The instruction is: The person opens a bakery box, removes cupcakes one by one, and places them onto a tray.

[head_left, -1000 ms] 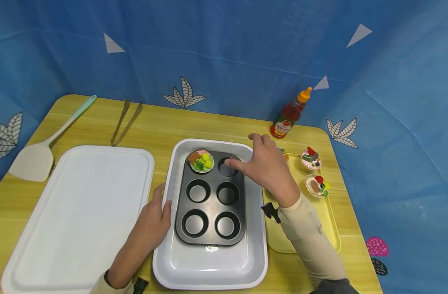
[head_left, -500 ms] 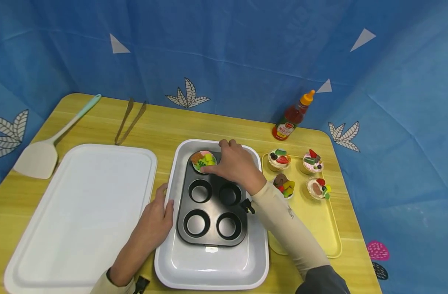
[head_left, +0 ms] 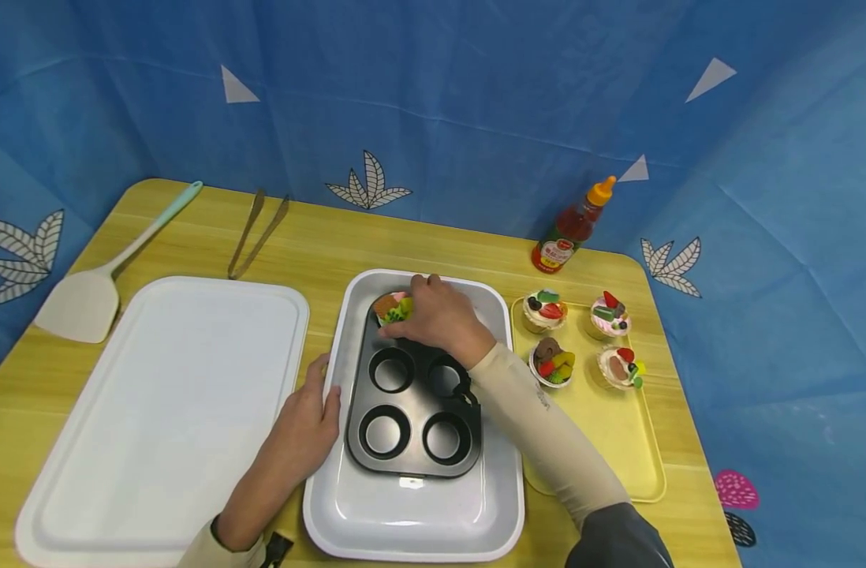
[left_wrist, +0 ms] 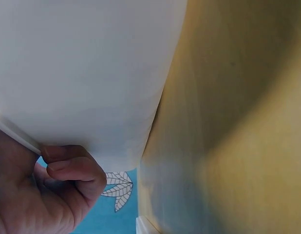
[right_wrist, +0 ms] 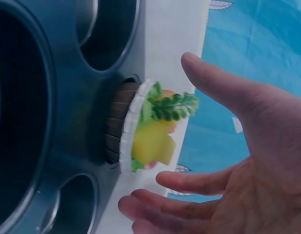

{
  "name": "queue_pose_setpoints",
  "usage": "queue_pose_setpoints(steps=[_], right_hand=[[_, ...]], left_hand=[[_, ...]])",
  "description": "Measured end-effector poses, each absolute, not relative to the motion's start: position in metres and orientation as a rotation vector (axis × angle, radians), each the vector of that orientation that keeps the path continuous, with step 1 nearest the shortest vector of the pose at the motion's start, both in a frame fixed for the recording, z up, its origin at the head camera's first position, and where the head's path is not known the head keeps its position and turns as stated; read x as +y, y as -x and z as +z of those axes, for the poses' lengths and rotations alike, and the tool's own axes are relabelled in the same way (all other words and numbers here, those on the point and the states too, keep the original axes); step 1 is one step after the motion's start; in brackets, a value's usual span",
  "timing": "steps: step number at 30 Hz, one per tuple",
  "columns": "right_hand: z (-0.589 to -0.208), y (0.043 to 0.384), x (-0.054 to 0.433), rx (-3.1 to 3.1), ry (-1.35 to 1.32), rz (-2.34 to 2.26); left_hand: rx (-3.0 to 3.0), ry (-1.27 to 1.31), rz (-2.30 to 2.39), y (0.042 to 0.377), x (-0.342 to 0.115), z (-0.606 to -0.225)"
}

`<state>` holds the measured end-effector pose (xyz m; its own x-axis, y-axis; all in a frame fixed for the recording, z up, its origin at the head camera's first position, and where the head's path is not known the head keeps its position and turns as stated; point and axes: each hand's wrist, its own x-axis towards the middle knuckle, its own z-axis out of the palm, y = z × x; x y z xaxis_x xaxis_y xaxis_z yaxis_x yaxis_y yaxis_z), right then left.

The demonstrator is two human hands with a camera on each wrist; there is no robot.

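A cupcake (head_left: 393, 309) with yellow and green toppings sits in the far left cup of a dark muffin tin (head_left: 415, 410). The tin lies inside a deep white tray (head_left: 412, 536). My right hand (head_left: 443, 315) hovers over that cupcake, partly hiding it. In the right wrist view, thumb and fingers are spread to either side of the cupcake (right_wrist: 153, 139), with a gap visible between them and it. My left hand (head_left: 301, 430) grips the left rim of the deep tray; the left wrist view has its fingers (left_wrist: 75, 168) curled against the rim.
Several more cupcakes (head_left: 544, 310) stand on a yellow tray (head_left: 596, 450) at right. A sauce bottle (head_left: 564, 237) is behind them. On the left are a flat white tray (head_left: 170, 418), a spatula (head_left: 85, 304) and tongs (head_left: 255, 237).
My right hand has moved left, from above the tin's far right cup to over the cupcake. The left hand keeps its grip on the tray's rim.
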<state>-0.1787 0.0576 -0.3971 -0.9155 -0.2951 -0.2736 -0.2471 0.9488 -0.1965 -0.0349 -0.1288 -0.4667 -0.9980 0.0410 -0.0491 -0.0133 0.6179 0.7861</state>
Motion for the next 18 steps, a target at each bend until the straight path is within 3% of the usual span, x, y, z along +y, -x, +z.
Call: queue_pose_setpoints(steps=[18], right_hand=[[-0.420,0.186,0.046,2.752,0.393,-0.356]], left_hand=[[2.754,-0.006,1.330,0.034,-0.130,-0.465]])
